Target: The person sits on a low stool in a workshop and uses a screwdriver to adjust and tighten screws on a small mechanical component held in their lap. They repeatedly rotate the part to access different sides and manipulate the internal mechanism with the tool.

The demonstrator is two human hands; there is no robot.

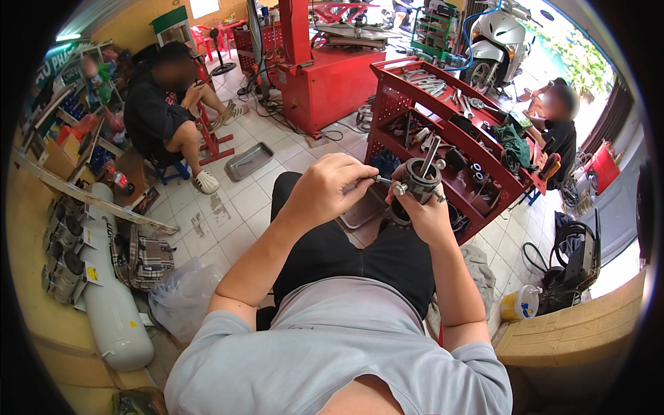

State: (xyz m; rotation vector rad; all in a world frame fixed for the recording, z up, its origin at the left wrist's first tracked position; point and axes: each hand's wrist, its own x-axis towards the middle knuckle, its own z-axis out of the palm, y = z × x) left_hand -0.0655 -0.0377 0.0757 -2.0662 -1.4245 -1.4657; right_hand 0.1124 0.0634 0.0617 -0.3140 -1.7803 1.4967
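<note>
In front of my lap, my right hand (427,216) is wrapped round a dark grey, ring-shaped metal part (420,173) with an open round bore and lugs at its side. A flat metal bar stands up from the bore. My left hand (330,188) pinches a thin, rod-like metal tool (382,180) close to the part's left side. The tool's far end meets a shiny fitting by my right thumb; whether it is seated there I cannot tell. Some of the part's lower side is hidden by my right fingers.
Just beyond my hands stands a red tool cart (443,104) with wrenches and loose parts. Metal trays (250,162) lie on the tiled floor. One person (162,104) sits at left, another (557,131) at right. A white gas cylinder (114,283) and a plastic bag (183,294) are at left.
</note>
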